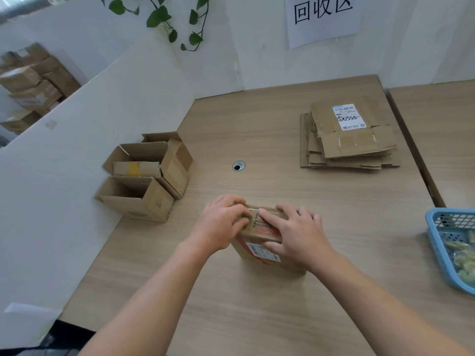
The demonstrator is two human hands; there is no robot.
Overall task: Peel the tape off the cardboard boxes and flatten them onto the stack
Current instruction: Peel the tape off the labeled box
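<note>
While I watched through the head view, the left hand (221, 222) curled its fingers round the top left edge of one taped box (247, 255), upright on the worktop (282, 304) near its front. The right hand (295, 232) clasped the top, thumb on the near face. I could not read the red print or white sticker. One wall sign (322, 16) read 回收区. One stack (347, 147) of flattened boxes bore a label (348, 116) handwritten 0555. Three open boxes (146, 176) stood left, one blue basket (434, 235) right.

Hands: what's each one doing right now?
Left hand: closed, fingers curled on the top end of the box.
Right hand: closed on the same box, steadying it.
</note>
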